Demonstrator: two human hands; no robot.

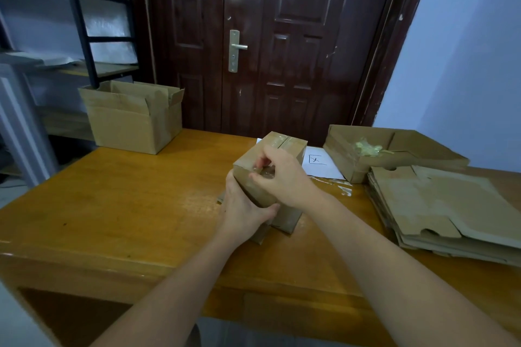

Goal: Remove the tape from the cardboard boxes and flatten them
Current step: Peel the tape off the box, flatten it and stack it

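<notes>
Box [284, 146]: small, taped, cardboard, centre of the frame, tilted up on the table [127, 200]. Clear tape [277, 139] runs along its top seam. I see my left hand [245, 210] gripping its near lower edge, fingers curled round the corner. My right hand [282, 177] sits on the near face, thumb and fingertips pinching at a bit of tape there; whether the tape has lifted I cannot tell.

Open box [132, 118]: larger, flaps up, upper left of the frame, on the far left edge of the table, well apart from my hands.

Tray box [394, 149]: shallow, open, right of centre, holding a wad of used tape [368, 148].

Flat stack [451, 211]: flattened cardboard, lower right, just beside the tray box.

Paper [318, 163]: white sheet with a drawn mark, between the small box and the tray box. A strip of tape lies on the table near its lower corner.

Door [267, 36]: dark, panelled, metal handle [235, 49], top centre.

Shelf rack [70, 22]: upper left.
</notes>
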